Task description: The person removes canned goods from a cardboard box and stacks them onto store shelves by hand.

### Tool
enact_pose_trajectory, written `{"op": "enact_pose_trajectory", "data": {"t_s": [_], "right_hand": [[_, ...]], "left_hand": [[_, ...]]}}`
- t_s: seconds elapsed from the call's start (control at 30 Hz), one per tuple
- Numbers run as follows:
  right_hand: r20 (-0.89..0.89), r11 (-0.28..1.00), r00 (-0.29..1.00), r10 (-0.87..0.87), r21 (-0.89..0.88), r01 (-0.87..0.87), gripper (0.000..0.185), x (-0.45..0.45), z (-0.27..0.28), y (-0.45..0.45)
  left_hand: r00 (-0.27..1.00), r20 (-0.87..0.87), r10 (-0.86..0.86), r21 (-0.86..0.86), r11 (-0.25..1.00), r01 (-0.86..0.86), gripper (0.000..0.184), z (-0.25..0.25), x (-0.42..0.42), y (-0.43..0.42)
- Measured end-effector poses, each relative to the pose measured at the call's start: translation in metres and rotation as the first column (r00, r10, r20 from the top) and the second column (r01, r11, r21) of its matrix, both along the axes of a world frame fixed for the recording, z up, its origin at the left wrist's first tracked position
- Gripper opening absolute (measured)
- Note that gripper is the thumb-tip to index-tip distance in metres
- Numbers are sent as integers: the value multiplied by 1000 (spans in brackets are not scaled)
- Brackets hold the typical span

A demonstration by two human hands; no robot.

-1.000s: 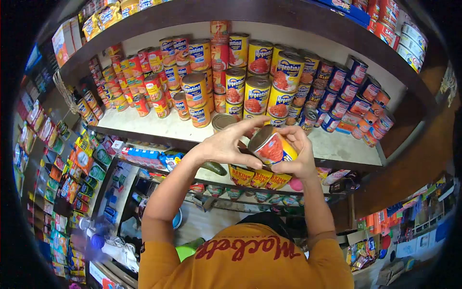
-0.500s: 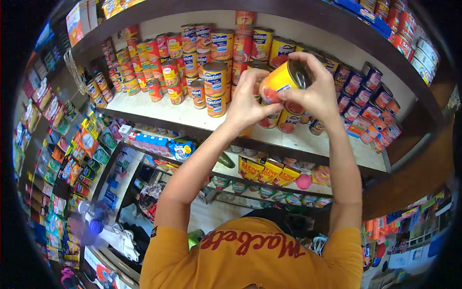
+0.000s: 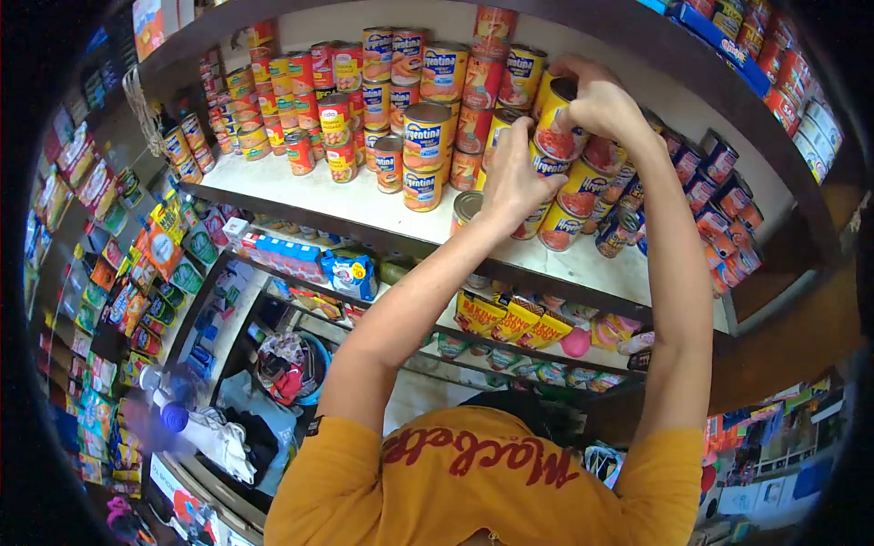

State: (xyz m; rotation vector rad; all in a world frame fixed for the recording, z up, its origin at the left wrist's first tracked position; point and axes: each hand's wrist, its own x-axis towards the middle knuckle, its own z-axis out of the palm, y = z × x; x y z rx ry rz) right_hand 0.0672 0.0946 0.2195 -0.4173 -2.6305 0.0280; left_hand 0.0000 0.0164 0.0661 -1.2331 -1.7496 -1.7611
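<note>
- Upper right: right hand (image 3: 598, 102) clasped a can (image 3: 557, 141).
- Upper centre: half-open left hand (image 3: 517, 187) partly hid tins (image 3: 496, 135).
- Below centre: baking soda (image 3: 512, 322) sat under the shelf (image 3: 337, 193).

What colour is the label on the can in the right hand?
The can has a mostly yellow label with a red food picture, seen best in the head view.

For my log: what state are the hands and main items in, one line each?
Right hand: closed on the Argentina corned beef can.
Argentina corned beef can: held, top up; whether its base rests on anything is unclear.
Left hand: partly open, near stacked cans, no grasp visible.
Argentina meat loaf cans: upright, one atop the other.
Baking soda packs: standing in a row.
Blue tub: holding cloth items.
</note>
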Motion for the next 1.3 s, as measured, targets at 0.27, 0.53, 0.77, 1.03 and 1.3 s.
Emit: {"op": "enact_pose_trajectory", "data": {"t_s": [0.27,0.53,0.77,1.03,1.3], "right_hand": [[36,1000,999,-13,8,13,66,-12,3,11],[-411,973,883,226,137,-185,57,22,-26,-5],[-857,915,509,-73,-261,-308,70,60,-125,56],[-841,824,538,-57,-344,-450,59,44,-146,55],[-803,886,591,-83,-331,-326,55,43,-152,65]], "left_hand": [[988,-54,144,6,990,-144,74,-4,9,10],[987,-15,157,62,986,-156,50,-1,8,15],[980,-22,198,21,980,-198,52,3,5,13],[978,-28,206,-63,976,-207,51,10,3,13],[972,-40,232,-46,971,-233,53,10,4,15]]}}
